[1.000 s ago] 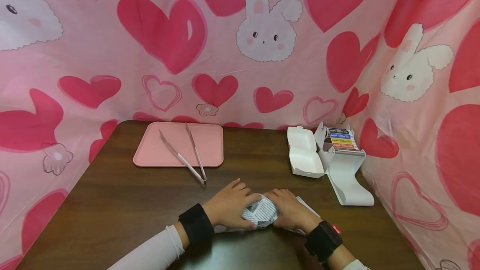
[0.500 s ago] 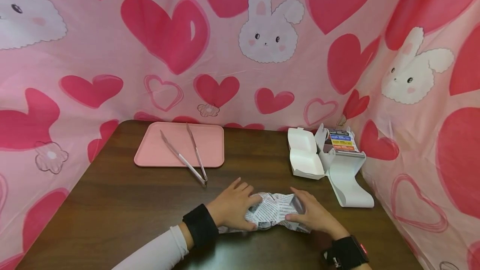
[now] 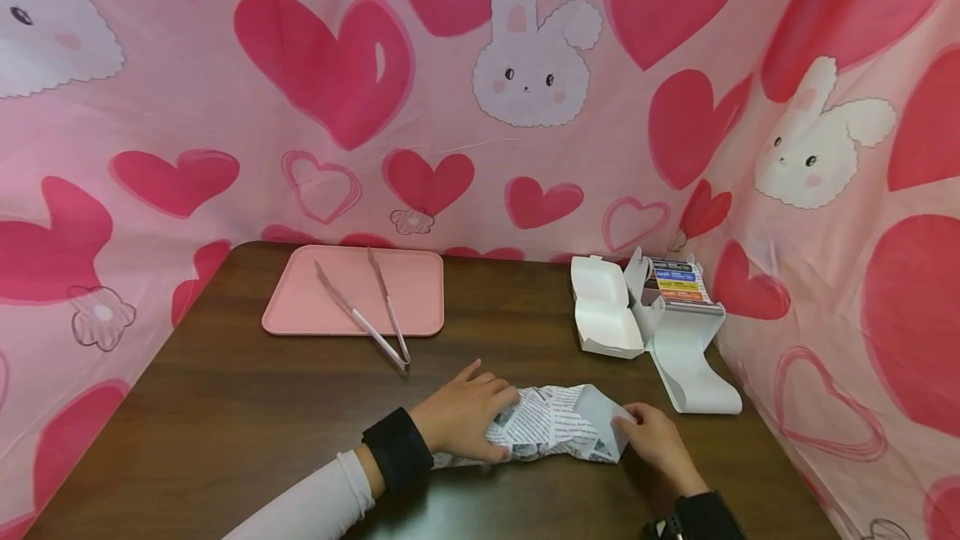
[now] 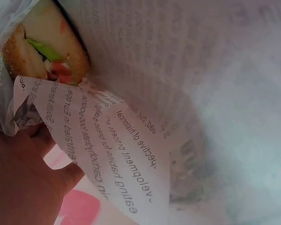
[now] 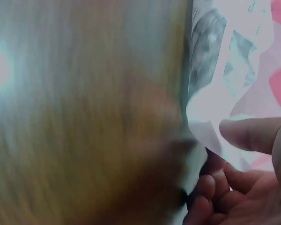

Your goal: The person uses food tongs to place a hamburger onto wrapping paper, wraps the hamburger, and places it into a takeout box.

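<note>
A sandwich (image 4: 75, 58) with a browned crust, a green leaf and red bits shows inside newsprint-patterned wrapping paper (image 3: 551, 419) in the left wrist view. From above, the paper covers it and lies as a long folded packet on the table. My left hand (image 3: 465, 415) grips the packet's left part, thumb at the near side and fingers over the far side. At the packet's right end, the paper is folded into a plain pale point. My right hand (image 3: 660, 444) pinches that tip between thumb (image 5: 248, 133) and curled fingers.
Metal tongs (image 3: 365, 325) lie partly on a pink tray (image 3: 292, 307) at the back left. An open white box (image 3: 611, 319) stands at the back right, beside a dispenser (image 3: 678, 298) with a paper strip hanging out. A heart-patterned cloth (image 3: 450, 65) rises behind the table (image 3: 225, 407).
My right hand has slid right, from the bulge beside my left hand to the packet's right end, and now pinches a folded tip there. The left hand has stayed about in place.
</note>
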A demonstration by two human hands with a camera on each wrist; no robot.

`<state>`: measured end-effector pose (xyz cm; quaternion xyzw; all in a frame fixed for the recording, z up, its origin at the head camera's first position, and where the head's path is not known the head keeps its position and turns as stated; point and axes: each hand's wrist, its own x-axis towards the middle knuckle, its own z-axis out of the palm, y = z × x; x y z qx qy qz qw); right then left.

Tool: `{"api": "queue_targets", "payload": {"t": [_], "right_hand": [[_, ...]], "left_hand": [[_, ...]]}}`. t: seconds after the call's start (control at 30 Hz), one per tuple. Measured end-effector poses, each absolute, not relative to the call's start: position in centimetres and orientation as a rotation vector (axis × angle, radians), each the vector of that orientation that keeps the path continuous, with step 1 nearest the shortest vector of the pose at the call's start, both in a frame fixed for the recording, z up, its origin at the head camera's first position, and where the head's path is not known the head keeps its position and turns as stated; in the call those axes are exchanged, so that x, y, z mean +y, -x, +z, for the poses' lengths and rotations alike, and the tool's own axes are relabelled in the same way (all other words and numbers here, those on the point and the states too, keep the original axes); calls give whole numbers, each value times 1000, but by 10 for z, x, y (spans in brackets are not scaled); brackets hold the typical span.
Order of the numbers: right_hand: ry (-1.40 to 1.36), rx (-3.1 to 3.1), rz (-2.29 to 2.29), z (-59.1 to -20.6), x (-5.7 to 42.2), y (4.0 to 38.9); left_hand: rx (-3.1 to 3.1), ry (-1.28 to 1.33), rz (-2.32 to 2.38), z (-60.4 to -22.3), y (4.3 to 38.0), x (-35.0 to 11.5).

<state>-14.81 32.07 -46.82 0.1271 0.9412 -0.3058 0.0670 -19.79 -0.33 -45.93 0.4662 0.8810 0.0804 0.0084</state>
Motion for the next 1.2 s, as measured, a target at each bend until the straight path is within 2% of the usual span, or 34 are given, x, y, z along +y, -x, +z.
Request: {"api": "queue_targets", "payload": {"t": [0.2, 0.43, 0.57, 0.93, 1.2], "right_hand": [[-510, 2872, -1050, -469, 311, 144], [-775, 2775, -1517, -470, 284, 138], [-824, 2750, -1720, -463, 266, 135], [-681, 2765, -1861, -430, 220, 125], [-241, 3184, -1445, -422, 194, 118]], "left_hand": [[2745, -1451, 268, -460, 199, -4], [2752, -1446, 260, -462, 198, -6], [2753, -1448, 250, -462, 197, -7], [2749, -1428, 248, -462, 195, -6], [2762, -1405, 218, -458, 193, -6]]}}
